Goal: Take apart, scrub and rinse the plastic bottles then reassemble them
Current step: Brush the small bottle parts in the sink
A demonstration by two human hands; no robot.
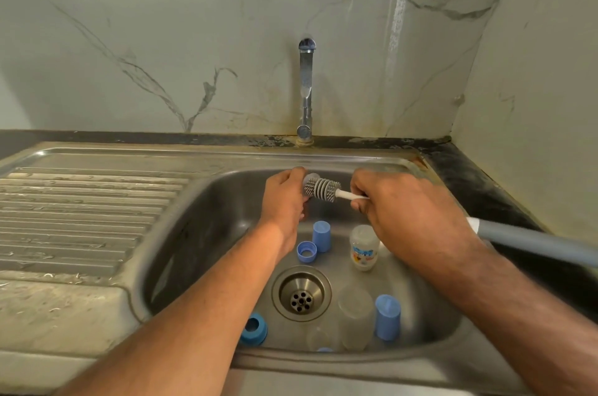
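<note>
Both hands over sink (226, 188) basin. Right hand (411, 217) fingers curled round bottle brush (322, 189) handle. Left hand (284, 198) fingers curled round small part at brush head; part mostly hidden. Printed clear bottle (364, 247), blue caps (321, 235), blue rings (306, 251) lie around drain (301, 293).

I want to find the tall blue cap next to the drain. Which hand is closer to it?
Right. The right hand is above the tall blue cap, holding the brush; the left hand is farther, up and left.
</note>
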